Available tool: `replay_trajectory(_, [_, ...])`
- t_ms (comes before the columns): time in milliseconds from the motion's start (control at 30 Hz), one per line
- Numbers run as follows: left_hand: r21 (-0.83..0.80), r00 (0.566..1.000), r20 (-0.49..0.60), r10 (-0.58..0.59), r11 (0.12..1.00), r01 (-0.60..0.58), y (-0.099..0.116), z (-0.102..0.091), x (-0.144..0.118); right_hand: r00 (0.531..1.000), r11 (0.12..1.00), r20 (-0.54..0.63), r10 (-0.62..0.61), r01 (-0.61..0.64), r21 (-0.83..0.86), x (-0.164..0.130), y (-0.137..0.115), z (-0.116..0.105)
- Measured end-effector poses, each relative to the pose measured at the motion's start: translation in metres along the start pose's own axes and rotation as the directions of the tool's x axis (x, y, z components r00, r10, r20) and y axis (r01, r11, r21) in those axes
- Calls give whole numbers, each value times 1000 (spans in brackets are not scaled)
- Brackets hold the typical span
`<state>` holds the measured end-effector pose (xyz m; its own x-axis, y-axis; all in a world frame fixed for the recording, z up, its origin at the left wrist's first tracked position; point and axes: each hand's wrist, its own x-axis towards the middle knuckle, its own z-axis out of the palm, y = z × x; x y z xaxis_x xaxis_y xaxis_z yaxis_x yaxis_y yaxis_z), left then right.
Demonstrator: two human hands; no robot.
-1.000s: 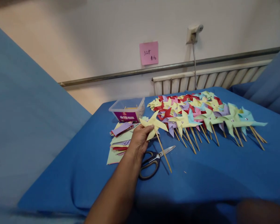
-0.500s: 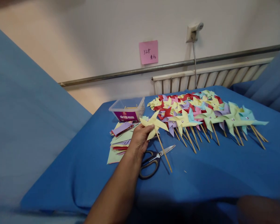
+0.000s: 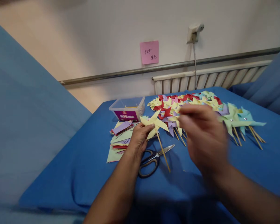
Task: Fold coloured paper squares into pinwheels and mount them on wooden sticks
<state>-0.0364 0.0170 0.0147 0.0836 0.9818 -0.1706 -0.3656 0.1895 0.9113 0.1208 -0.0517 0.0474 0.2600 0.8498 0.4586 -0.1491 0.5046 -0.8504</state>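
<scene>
My left hand [image 3: 138, 138] grips a yellow paper pinwheel [image 3: 154, 122] by the back of its blades, and its wooden stick [image 3: 163, 153] slants down to the right over the cloth. My right hand [image 3: 204, 137] is raised in front of the row of finished pinwheels [image 3: 235, 119]. It is blurred by motion, with its fingertips pointing left toward the yellow pinwheel. Whether it holds anything is unclear. Black-handled scissors [image 3: 151, 159] lie just below my left hand.
A blue cloth [image 3: 84, 174] covers the table. A stack of coloured paper squares [image 3: 120, 141] lies left of my hand, with a clear plastic box [image 3: 128, 109] behind it. A radiator [image 3: 212, 77], a pink note [image 3: 149, 52] and a wall socket [image 3: 193, 32] are on the wall.
My right hand has come up from the bottom right edge to in front of the pinwheel row. The left hand and yellow pinwheel have hardly moved.
</scene>
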Motion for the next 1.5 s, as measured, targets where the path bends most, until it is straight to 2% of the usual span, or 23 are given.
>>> replay_trajectory(67, [-8,1000,19,5,1000,-5,1,1,-1,985,982,-38,167,-170,-84,11,33,3])
replay_trajectory(133, [-12,999,33,13,1000,-12,1,1,-1,937,930,-46,347,-350,-111,20,66,4])
replay_trajectory(233, [8,998,61,16,1000,-16,0,1,-2,896,898,52,440,-440,-20,25,92,3])
replay_trajectory(400, [32,993,117,-5,999,1,-1,2,-1,893,890,138,428,-444,108,21,83,4])
replay_trajectory(633, [70,992,127,-3,998,-6,-2,3,-2,869,870,187,457,-481,108,20,84,3])
replay_trajectory(800, [70,986,168,-7,998,-5,-3,1,-2,877,884,205,434,-459,92,19,86,0])
replay_trajectory(1167, [40,983,181,-14,999,7,-3,2,-3,889,896,223,399,-430,111,18,88,0])
replay_trajectory(1500, [49,981,191,-25,999,16,-1,1,-4,876,880,261,406,-451,145,18,89,-1])
